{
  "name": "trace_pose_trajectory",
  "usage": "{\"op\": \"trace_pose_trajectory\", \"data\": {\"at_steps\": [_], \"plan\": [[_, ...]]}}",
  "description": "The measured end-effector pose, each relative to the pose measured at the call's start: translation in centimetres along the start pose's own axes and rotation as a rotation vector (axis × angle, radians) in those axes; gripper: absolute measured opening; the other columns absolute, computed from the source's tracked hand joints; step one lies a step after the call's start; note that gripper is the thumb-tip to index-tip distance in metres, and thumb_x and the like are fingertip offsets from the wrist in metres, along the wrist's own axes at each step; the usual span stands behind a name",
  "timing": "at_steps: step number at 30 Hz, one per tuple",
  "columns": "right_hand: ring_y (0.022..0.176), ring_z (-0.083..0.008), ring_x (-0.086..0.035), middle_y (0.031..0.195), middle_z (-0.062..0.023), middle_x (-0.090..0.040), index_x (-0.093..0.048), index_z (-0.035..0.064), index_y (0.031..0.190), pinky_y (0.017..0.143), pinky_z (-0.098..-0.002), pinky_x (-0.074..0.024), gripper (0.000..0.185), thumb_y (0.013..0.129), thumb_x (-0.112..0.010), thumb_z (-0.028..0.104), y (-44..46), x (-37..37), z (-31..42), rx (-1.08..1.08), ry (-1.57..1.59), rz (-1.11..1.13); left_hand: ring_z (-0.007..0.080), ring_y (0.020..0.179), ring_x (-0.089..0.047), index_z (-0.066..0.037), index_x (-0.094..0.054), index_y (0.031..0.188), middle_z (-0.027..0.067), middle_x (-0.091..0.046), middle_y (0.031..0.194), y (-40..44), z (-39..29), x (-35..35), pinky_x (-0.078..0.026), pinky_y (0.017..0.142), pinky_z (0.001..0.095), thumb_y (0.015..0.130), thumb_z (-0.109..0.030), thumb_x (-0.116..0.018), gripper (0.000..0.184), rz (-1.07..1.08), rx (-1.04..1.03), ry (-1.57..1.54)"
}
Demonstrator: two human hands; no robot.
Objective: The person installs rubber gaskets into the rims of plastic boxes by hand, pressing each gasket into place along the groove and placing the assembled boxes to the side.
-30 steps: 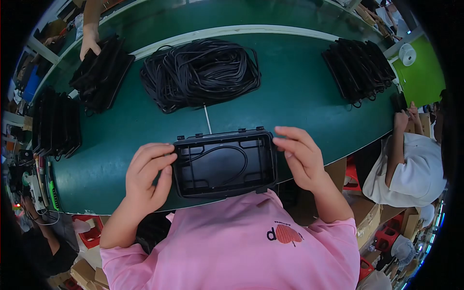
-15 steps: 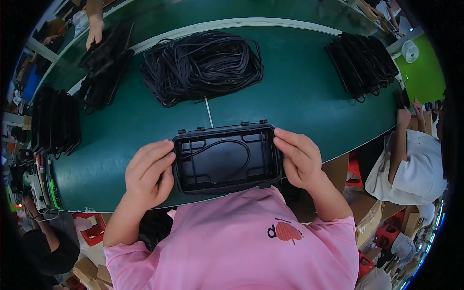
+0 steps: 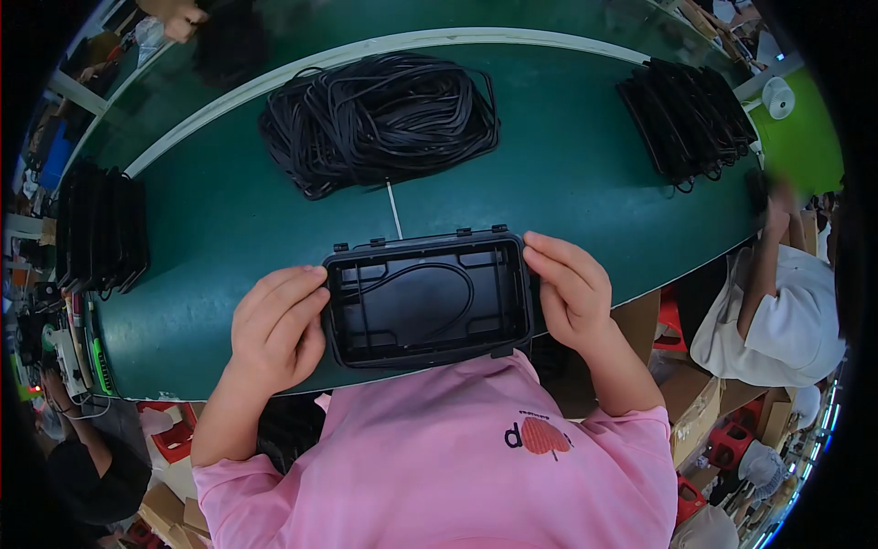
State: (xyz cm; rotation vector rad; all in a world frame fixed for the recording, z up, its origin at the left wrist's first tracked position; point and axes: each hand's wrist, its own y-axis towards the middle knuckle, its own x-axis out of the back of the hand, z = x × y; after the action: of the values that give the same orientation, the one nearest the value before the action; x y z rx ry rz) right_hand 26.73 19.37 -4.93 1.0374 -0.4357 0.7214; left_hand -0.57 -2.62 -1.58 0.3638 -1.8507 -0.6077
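Observation:
A rectangular black plastic box point(image 3: 430, 352) lies open-side up at the front edge of the green table, close to the pink shirt. Small hinge-like tabs line its far rim, and a black cable point(image 3: 471, 297) curves in a loop inside it. Against the box's left end my left hand point(image 3: 279, 325) grips with fingertips and thumb. My right hand point(image 3: 574, 291) holds the opposite end near the far corner, its fingers bent along the wall. Just beyond the box, a thin white strip point(image 3: 394, 210) points toward a big bundle of black cables point(image 3: 375, 123).
Stacked black parts with cables point(image 3: 686, 123) stand at the far right, and another black stack point(image 3: 102, 229) at the left. Across the raised rail point(image 3: 393, 41) is a co-worker's hand point(image 3: 174, 18) by a blurred dark stack point(image 3: 230, 41). Another person point(image 3: 773, 302) sits at the right.
The co-worker's hand has carried a black stack from the far left of my table across the rail. My hands and the box have barely moved.

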Motion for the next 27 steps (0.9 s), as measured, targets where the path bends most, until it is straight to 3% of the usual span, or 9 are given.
{"op": "trace_pose_trajectory", "data": {"at_steps": [11, 13, 19, 27], "plan": [[0.081, -0.0246, -0.066, 0.117, -0.0156, -0.065, -0.066, 0.002, 0.107, 0.06, -0.0333, -0.0475, 0.038, 0.07, -0.061, -0.005, 0.9, 0.3, -1.0, 0.159, -0.189, 0.088, 0.0324, 0.09, -0.065, 0.001, -0.064, 0.093, 0.015, -0.065, 0.107, 0.3, 0.4, 0.1, -0.056, 0.077, 0.0393, 0.061, 0.005, -0.064, 0.032, 0.02, -0.081, 0.08], [0.082, -0.0277, -0.066, 0.114, -0.0164, -0.066, -0.066, 0.0023, 0.103, 0.06, -0.0333, -0.0466, 0.036, 0.071, -0.056, -0.01, 1.1, 0.4, -0.7, 0.103, -0.107, 0.09, 0.0319, 0.09, -0.063, 0.0, -0.063, 0.09, 0.0142, -0.065, 0.106, 0.3, 0.4, -0.1, -0.055, 0.077, 0.0403, 0.061, 0.004, -0.064, 0.03, 0.026, -0.079, 0.097], [0.077, -0.0238, -0.065, 0.117, -0.0126, -0.065, -0.065, 0.0056, 0.112, 0.063, -0.0352, -0.0493, 0.039, 0.073, -0.063, -0.002, 1.7, -0.1, -0.2, 0.092, -0.197, 0.133, 0.0343, 0.089, -0.063, -0.001, -0.06, 0.086, 0.0148, -0.064, 0.102, 1.2, 0.8, 0.1, -0.054, 0.076, 0.0427, 0.06, 0.003, -0.062, 0.026, 0.027, -0.09, 0.037], [0.086, -0.0297, -0.065, 0.113, -0.013, -0.064, -0.064, 0.0068, 0.113, 0.07, -0.0383, -0.0522, 0.039, 0.076, -0.058, -0.003, 2.2, 0.2, -0.1, -0.007, -0.131, 0.152, 0.0361, 0.087, -0.062, -0.001, -0.059, 0.086, 0.0164, -0.063, 0.105, 1.4, 0.8, 0.2, -0.053, 0.077, 0.0446, 0.062, 0.001, -0.061, 0.024, 0.062, -0.067, 0.035]]}}
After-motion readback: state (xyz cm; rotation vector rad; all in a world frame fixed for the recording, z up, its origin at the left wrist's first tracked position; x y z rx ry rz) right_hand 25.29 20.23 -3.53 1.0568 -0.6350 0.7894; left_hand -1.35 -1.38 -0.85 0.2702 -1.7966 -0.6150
